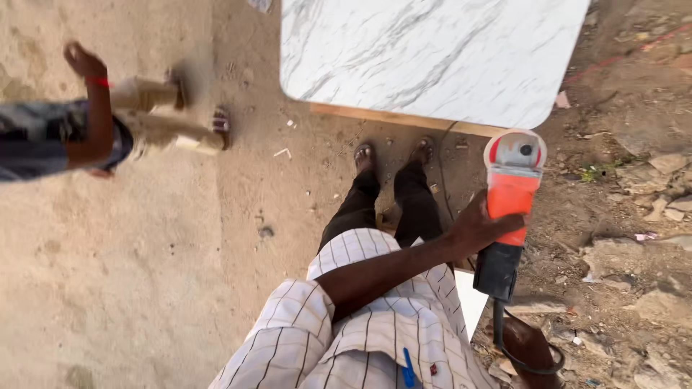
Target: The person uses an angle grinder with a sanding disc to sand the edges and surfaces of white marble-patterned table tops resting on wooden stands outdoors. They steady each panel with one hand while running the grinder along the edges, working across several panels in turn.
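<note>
Right hand (479, 227) wrapped tight round the orange grinder (510, 209), nose toward the marble counter (432, 57) edge; left hand probably out of frame.

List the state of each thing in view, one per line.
Angle grinder: held upright off the ground, clear of the slab.
Left hand: gripping the grinder's orange body.
Right hand: near the grinder's cord; grip unclear.
Marble slab: lying flat on a wooden base.

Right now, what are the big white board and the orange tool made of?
The board looks like marble, or a marble-patterned sheet: glossy white with grey veins, resting on a pale wooden edge. The tool seems hard plastic, orange and black, with a grey metal-looking head. The hand grips its orange body.
</note>
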